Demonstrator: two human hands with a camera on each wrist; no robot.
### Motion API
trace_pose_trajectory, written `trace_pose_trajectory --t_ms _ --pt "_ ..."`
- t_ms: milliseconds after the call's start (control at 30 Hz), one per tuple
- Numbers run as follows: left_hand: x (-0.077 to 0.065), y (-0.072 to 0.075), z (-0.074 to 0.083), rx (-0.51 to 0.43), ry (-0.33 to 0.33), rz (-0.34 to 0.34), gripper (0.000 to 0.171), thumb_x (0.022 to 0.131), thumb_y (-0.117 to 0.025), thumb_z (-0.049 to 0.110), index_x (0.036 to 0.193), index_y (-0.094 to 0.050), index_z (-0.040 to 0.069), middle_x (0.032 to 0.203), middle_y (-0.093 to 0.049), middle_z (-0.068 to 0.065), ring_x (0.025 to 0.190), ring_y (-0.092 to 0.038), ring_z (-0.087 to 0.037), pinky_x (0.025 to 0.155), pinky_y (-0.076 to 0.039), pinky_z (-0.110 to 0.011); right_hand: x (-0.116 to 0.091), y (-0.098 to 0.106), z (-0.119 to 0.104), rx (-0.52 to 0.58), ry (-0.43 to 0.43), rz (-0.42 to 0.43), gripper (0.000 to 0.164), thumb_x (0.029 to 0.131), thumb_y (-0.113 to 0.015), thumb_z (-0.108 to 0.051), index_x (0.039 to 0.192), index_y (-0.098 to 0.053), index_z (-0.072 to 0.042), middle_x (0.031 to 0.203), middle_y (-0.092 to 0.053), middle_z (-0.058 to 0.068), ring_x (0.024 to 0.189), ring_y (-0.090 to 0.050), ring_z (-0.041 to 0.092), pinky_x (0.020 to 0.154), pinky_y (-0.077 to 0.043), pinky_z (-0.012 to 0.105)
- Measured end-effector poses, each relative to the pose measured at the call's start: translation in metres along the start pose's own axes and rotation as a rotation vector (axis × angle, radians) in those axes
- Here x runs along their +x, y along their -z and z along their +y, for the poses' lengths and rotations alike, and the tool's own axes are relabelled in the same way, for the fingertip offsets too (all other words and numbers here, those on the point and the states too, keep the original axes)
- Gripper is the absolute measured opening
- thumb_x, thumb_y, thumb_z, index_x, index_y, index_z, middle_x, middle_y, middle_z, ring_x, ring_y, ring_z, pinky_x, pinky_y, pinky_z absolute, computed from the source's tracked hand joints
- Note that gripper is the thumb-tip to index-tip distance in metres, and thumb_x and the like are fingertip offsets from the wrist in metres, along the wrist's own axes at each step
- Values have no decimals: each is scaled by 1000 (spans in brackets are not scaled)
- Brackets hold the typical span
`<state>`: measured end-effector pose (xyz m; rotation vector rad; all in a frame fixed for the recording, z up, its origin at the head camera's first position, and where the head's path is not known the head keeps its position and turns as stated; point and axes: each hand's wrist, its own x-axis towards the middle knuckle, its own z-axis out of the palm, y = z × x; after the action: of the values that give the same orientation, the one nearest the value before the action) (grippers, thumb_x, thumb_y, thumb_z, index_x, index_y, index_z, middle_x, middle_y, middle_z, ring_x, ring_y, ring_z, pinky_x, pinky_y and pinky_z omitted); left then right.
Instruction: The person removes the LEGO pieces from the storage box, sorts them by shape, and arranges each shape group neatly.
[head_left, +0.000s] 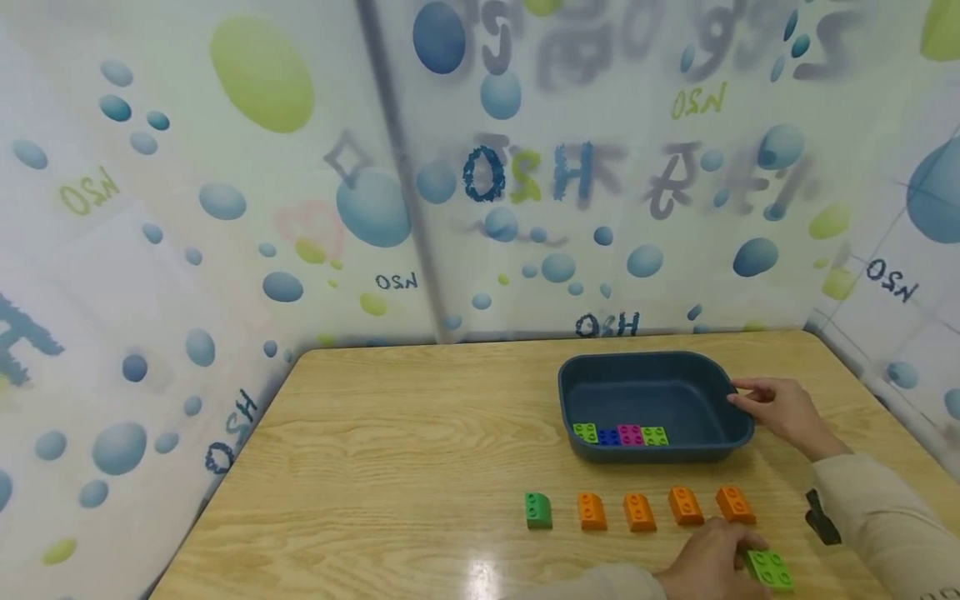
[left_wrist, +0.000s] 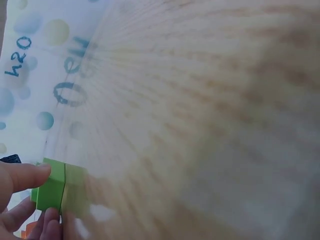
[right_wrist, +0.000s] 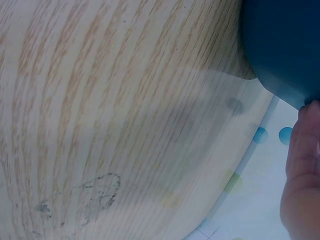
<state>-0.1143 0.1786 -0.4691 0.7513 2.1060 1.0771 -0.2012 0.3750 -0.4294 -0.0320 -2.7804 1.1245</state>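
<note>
My left hand pinches a lime green building block near the front edge of the table. The left wrist view shows the thumb on one side of the block and the fingertips below it. At the right end of a dark blue tray, my right hand grips the rim. In the right wrist view, its fingers meet the outer wall of the tray. Two lime green blocks, a blue one and a magenta one line the tray's near side.
In front of the tray, a dark green block and several orange blocks form a row on the wooden table. A small black object is beside the right sleeve. A patterned wall stands behind the table.
</note>
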Motion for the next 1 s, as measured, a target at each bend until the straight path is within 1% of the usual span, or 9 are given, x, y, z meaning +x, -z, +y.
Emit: trace_pose_trajectory --t_ms 167,267,433,633,733,867,1000 --pt "1 -3 0 54 5 14 35 78 -68 12 110 -61 25 77 -42 11 66 -38 -1 58 -36 -16 -2 0 0 -17 15 12 46 88 -56 -23 113 -51 15 72 -61 9 51 -45 9 48 -44 24" --pt "1 -3 0 76 -2 17 35 78 -68 14 110 -60 25 76 -42 12 65 -38 0 58 -36 -15 -2 0 0 -22 16 15 46 88 -56 -23 113 -52 15 71 -61 7 51 -45 10 47 -44 25" --pt "2 -3 -1 73 -6 12 35 78 -68 14 110 -60 25 76 -42 12 65 -38 0 58 -37 -15 -2 0 -1 -21 5 7 47 88 -56 -23 113 -51 16 71 -60 7 51 -46 11 48 -45 25" --pt "2 -3 -1 62 -13 9 35 78 -68 13 110 -60 23 75 -43 13 64 -39 1 58 -38 -15 -1 0 1 -29 18 16 46 88 -55 -24 112 -52 15 69 -60 7 51 -46 10 48 -44 24" --pt "1 -2 -1 46 -16 6 35 78 -68 12 110 -60 23 78 -46 14 65 -41 2 59 -39 -15 -1 1 1 -31 23 18 48 88 -54 -26 113 -52 15 69 -60 7 52 -46 10 47 -43 24" --pt "1 1 -1 32 -37 -4 35 79 -67 13 112 -59 22 82 -49 16 66 -42 3 61 -40 -14 0 2 1 -24 32 20 48 88 -54 -27 113 -52 15 71 -61 8 52 -46 10 48 -44 24" --pt "0 2 -1 93 -55 -20 38 79 -67 17 115 -57 23 80 -47 16 67 -41 4 61 -39 -14 -1 2 1 -9 39 15 47 88 -54 -24 113 -51 15 74 -62 11 52 -48 10 49 -46 27"
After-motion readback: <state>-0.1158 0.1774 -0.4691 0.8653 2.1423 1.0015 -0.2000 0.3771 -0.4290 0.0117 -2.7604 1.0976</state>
